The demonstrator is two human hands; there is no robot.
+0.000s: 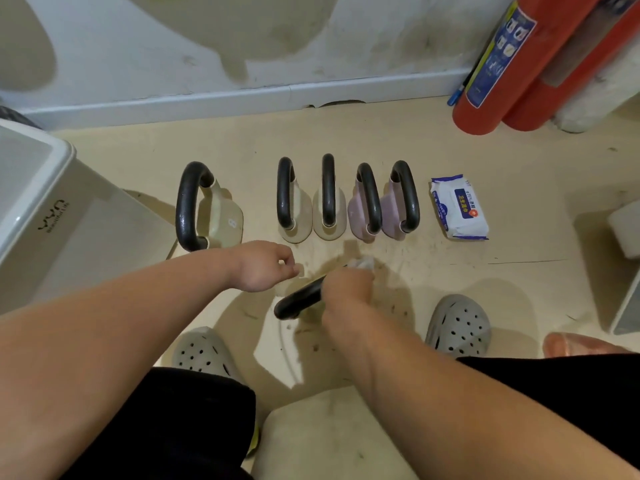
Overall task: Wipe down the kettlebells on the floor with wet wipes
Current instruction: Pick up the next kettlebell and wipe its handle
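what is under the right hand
A white wipe sticks out past the fingers of the right hand, pressed around a black kettlebell handle. The bell's body is mostly hidden beneath the hand and wrist.

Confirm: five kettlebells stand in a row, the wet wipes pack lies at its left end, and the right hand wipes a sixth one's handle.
Wrong end: the head view shows the wet wipes pack at the row's right end, beside a purple kettlebell. The rest holds: five kettlebells in a row, the right hand wiping a sixth one's handle.
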